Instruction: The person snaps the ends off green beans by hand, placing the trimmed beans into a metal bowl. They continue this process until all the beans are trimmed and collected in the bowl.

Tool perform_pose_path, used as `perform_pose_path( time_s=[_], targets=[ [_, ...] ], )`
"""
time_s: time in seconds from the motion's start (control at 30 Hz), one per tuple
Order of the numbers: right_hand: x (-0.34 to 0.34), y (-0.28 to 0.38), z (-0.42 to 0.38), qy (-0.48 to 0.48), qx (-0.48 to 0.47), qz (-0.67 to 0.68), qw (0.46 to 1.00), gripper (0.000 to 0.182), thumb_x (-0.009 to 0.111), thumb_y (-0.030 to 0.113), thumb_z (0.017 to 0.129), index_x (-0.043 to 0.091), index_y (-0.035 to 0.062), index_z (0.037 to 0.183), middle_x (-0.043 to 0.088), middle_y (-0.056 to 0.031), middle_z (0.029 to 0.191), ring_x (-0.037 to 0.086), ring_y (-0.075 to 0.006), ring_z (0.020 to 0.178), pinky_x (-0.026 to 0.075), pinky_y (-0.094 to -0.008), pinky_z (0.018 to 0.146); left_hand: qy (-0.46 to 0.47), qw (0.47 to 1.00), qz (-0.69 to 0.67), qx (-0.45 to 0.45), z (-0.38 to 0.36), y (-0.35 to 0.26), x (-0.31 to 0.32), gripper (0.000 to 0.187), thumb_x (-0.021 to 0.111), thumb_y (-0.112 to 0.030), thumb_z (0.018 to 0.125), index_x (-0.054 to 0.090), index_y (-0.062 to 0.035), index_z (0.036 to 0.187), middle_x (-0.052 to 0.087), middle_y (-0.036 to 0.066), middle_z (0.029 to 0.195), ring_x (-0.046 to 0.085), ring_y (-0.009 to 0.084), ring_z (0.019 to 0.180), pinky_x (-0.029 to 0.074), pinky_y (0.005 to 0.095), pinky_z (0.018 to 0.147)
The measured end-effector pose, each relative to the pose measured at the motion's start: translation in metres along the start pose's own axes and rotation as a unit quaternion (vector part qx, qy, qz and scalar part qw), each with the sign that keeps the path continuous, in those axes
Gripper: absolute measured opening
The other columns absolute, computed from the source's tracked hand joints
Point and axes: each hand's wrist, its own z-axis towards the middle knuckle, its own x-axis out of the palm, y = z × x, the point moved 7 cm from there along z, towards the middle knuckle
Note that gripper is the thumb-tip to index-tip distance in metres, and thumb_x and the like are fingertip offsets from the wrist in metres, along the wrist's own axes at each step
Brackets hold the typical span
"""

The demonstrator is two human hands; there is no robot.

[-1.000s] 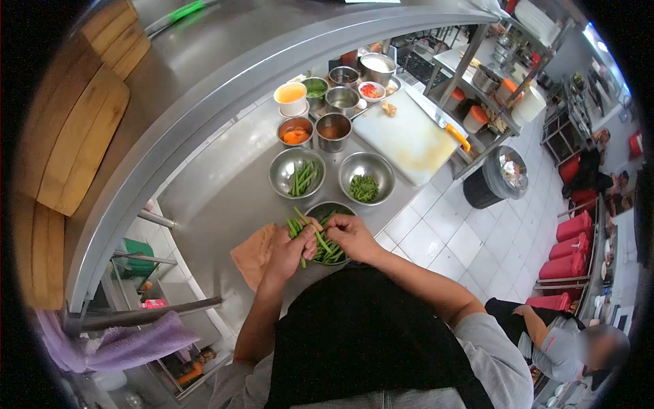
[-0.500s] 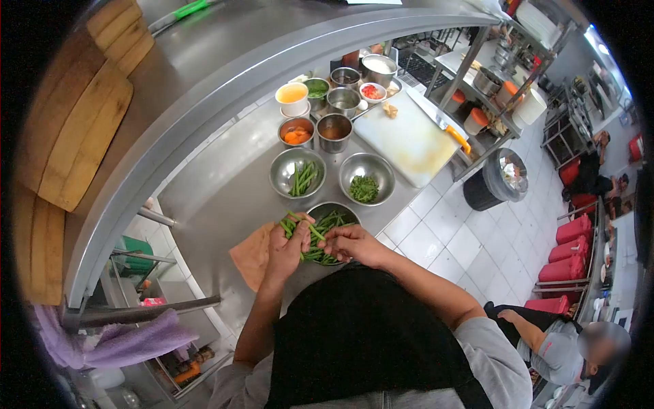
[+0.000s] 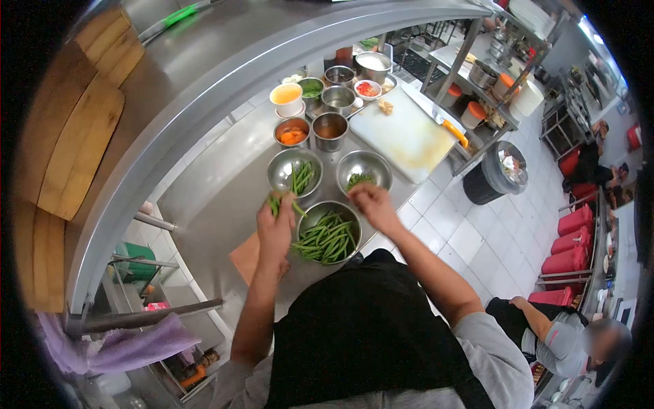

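Stainless-steel counter point(image 3: 218, 184) carries three round steel bowls. Nearest, one bowl point(image 3: 349, 217) is heaped with long green beans point(image 3: 330, 240), too overlapped to count; from it, one bowl point(image 3: 279, 169) of cut green beans point(image 3: 301, 178) sits at eleven o'clock and one bowl point(image 3: 376, 163) of chopped green bits point(image 3: 358, 179) at one. Six small steel pots point(image 3: 330, 142) cluster at twelve; one white cutting board point(image 3: 402, 136) with one orange-handled knife point(image 3: 452, 129) lies at one. At nine, the left hand point(image 3: 275, 228) grips several green beans point(image 3: 274, 204). At two, the right hand's point(image 3: 376, 206) fingers bunch narrowly over the chopped bits; whether they hold any, I cannot tell.
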Motion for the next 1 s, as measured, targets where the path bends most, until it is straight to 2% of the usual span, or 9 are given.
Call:
perform_pose_path(
  time_s=[0.17, 0.23, 0.3, 0.37, 0.4, 0.57, 0.73, 0.8, 1.0],
  targets=[
    [-0.050, 0.033, 0.050, -0.103, -0.184, -0.184, 0.960, 0.018, 0.059, 0.014, 0.092, 0.069, 0.0002, 0.097, 0.069, -0.0158, 0.083, 0.067, -0.0283, 0.075, 0.054, -0.0379, 0.072, 0.019, 0.971, 0.238, 0.023, 0.101, 0.031, -0.010, 0.027, 0.062, -0.022, 0.096, 0.065, 0.0027, 0.105, 0.068, 0.013, 0.085, 0.064, 0.0221, 0.074, 0.050, 0.0345, 0.068],
    [-0.039, 0.007, 0.065, 0.002, -0.140, -0.368, 0.919, 0.024, 0.063, 0.017, 0.090, 0.068, 0.0009, 0.107, 0.066, -0.0252, 0.110, 0.064, -0.0378, 0.099, 0.051, -0.0459, 0.089, 0.060, 0.950, 0.307, 0.000, 0.133, 0.046, 0.001, 0.031, 0.065, -0.024, 0.094, 0.065, 0.0030, 0.108, 0.070, 0.017, 0.091, 0.068, 0.0278, 0.082, 0.052, 0.0385, 0.074],
    [-0.035, -0.010, 0.061, -0.025, -0.164, -0.418, 0.893, 0.028, 0.064, 0.018, 0.089, 0.067, 0.0013, 0.111, 0.059, -0.0258, 0.123, 0.059, -0.0394, 0.110, 0.048, -0.0473, 0.096, 0.152, 0.928, 0.268, -0.210, 0.145, 0.085, 0.009, 0.035, 0.069, -0.027, 0.090, 0.065, 0.0025, 0.110, 0.070, 0.021, 0.098, 0.069, 0.0343, 0.092, 0.052, 0.0433, 0.083],
    [-0.031, -0.021, 0.049, -0.029, -0.167, -0.448, 0.878, 0.038, 0.067, 0.019, 0.088, 0.062, 0.0018, 0.121, 0.045, -0.0250, 0.143, 0.045, -0.0445, 0.129, 0.039, -0.0486, 0.109, 0.141, 0.926, 0.337, -0.096, 0.157, 0.089, 0.005, 0.035, 0.070, -0.026, 0.090, 0.065, 0.0024, 0.109, 0.070, 0.021, 0.099, 0.069, 0.0327, 0.090, 0.053, 0.0414, 0.083],
    [-0.029, -0.017, 0.043, -0.027, -0.169, -0.448, 0.877, 0.038, 0.067, 0.019, 0.088, 0.062, 0.0018, 0.121, 0.045, -0.0250, 0.143, 0.045, -0.0445, 0.129, 0.039, -0.0486, 0.109, 0.130, 0.906, 0.403, 0.015, 0.159, 0.082, 0.004, 0.035, 0.070, -0.026, 0.089, 0.066, 0.0024, 0.109, 0.070, 0.022, 0.099, 0.070, 0.0311, 0.089, 0.054, 0.0395, 0.082],
    [-0.037, -0.001, -0.020, 0.014, -0.059, -0.212, 0.975, 0.029, 0.065, 0.008, 0.089, 0.063, 0.0002, 0.118, 0.061, -0.0212, 0.125, 0.066, -0.0322, 0.104, 0.055, -0.0398, 0.088, 0.237, 0.921, 0.309, -0.030, 0.094, 0.078, -0.006, 0.027, 0.071, -0.022, 0.091, 0.068, -0.0026, 0.109, 0.071, 0.011, 0.092, 0.066, 0.0179, 0.084, 0.053, 0.0320, 0.078],
    [-0.032, -0.023, -0.076, 0.060, 0.034, -0.184, 0.980, 0.019, 0.064, 0.008, 0.093, 0.066, -0.0007, 0.110, 0.070, -0.0153, 0.102, 0.070, -0.0225, 0.084, 0.057, -0.0340, 0.075, 0.356, 0.858, 0.367, -0.054, -0.016, 0.085, -0.006, 0.036, 0.078, -0.026, 0.084, 0.067, -0.0021, 0.108, 0.068, 0.012, 0.095, 0.064, 0.0206, 0.087, 0.051, 0.0328, 0.080],
    [-0.029, -0.021, -0.084, 0.075, 0.040, -0.165, 0.983, 0.017, 0.064, 0.009, 0.093, 0.067, -0.0010, 0.107, 0.071, -0.0141, 0.097, 0.069, -0.0213, 0.082, 0.056, -0.0340, 0.074, 0.276, 0.895, 0.339, 0.093, -0.033, 0.064, -0.006, 0.029, 0.074, -0.023, 0.084, 0.070, 0.0018, 0.099, 0.066, 0.016, 0.088, 0.065, 0.0302, 0.082, 0.050, 0.0406, 0.077],
    [-0.002, -0.008, -0.082, 0.136, 0.014, -0.124, 0.983, 0.019, 0.065, 0.010, 0.094, 0.066, -0.0002, 0.110, 0.071, -0.0140, 0.096, 0.068, -0.0201, 0.080, 0.055, -0.0333, 0.073, 0.289, 0.889, 0.347, -0.082, -0.039, 0.065, -0.015, 0.024, 0.069, -0.017, 0.086, 0.069, 0.0008, 0.102, 0.067, 0.016, 0.084, 0.065, 0.0308, 0.079, 0.049, 0.0422, 0.073]
  ],
)
